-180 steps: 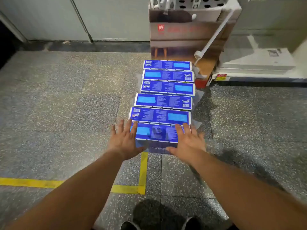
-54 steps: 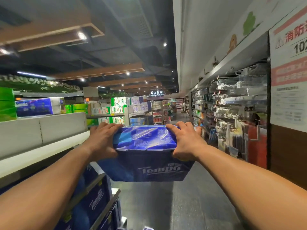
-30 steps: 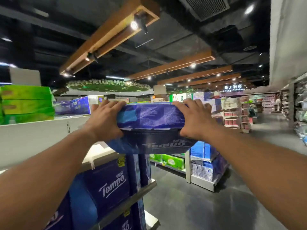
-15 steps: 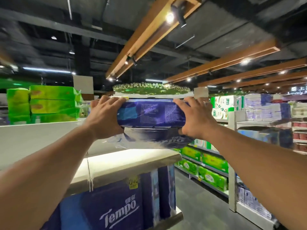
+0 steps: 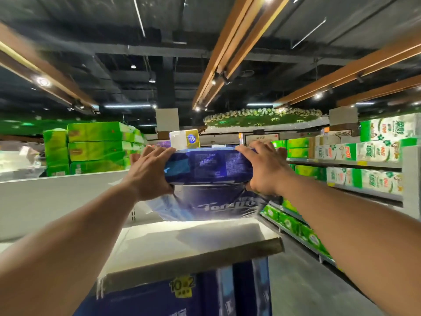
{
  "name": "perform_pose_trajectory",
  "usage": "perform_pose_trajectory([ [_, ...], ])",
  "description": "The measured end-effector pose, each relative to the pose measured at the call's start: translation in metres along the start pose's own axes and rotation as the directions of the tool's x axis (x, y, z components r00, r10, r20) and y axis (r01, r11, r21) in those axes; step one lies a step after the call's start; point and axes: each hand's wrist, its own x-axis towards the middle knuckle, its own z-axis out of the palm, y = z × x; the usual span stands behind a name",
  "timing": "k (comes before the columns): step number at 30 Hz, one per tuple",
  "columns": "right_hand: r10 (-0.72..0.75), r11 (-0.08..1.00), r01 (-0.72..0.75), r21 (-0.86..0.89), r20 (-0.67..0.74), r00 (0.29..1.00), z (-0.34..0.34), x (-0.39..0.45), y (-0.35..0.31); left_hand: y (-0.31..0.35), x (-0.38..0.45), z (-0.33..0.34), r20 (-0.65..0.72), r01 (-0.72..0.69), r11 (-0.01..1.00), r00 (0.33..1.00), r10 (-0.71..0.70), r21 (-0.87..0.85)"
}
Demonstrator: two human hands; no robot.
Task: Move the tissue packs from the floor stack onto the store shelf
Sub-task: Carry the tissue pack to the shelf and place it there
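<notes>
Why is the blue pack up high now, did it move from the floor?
Yes. The blue pack was in the floor stack; now both hands, left and right, hold it up above the white shelf.

we see a tissue pack [image 5: 209, 167] in deep blue with a lighter blue patch and fine white print — white lettering below. the shelf [image 5: 182, 238] is plain white, the stacked boxes [image 5: 95, 149] bright green — the far packs [image 5: 364, 151] white with green.
</notes>
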Motion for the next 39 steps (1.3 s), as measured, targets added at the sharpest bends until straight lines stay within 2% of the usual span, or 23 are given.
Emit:
perform_pose_trajectory([
  [5, -0.078, 0.993, 0.068, 0.1, 0.105, 0.991, 0.048, 0.058, 0.046, 0.009, 0.044, 0.051, 0.099, 0.116, 0.993, 0.988, -0.119, 0.031],
  [8, -0.14, 0.981, 0.121, 0.151, 0.122, 0.983, 0.071, 0.099, 0.056, 0.0, 0.07, 0.071, 0.167, 0.178, 0.98, 0.968, -0.19, 0.083],
  [11, -0.18, 0.982, 0.172, 0.081, 0.117, 0.977, 0.089, 0.141, 0.063, -0.008, 0.099, 0.085, 0.187, 0.227, 0.96, 0.948, -0.256, 0.162],
  [13, -0.147, 0.989, 0.143, 0.04, 0.108, 0.983, 0.107, 0.162, 0.066, -0.004, 0.116, 0.1, 0.175, 0.271, 0.93, 0.932, -0.318, 0.248],
  [18, -0.089, 0.995, 0.092, -0.035, 0.086, 0.992, 0.149, 0.181, 0.057, 0.01, 0.132, 0.141, 0.282, 0.35, 0.828, 0.821, -0.496, 0.439],
  [23, -0.111, 0.993, 0.111, -0.031, 0.027, 0.994, 0.17, 0.216, 0.056, -0.007, 0.148, 0.171, 0.189, 0.322, 0.766, 0.849, -0.494, 0.556],
  [30, -0.158, 0.987, 0.157, 0.036, 0.045, 0.986, 0.219, 0.261, 0.058, -0.04, 0.176, 0.218, 0.201, 0.399, 0.779, 0.815, -0.543, 0.484],
  [35, -0.188, 0.981, 0.183, 0.063, 0.09, 0.978, 0.227, 0.283, 0.061, -0.062, 0.178, 0.226, 0.2, 0.34, 0.817, 0.859, -0.472, 0.466],
  [39, -0.175, 0.983, 0.173, 0.059, 0.047, 0.983, 0.232, 0.272, 0.062, -0.054, 0.172, 0.226, 0.197, 0.364, 0.815, 0.85, -0.489, 0.451],
])
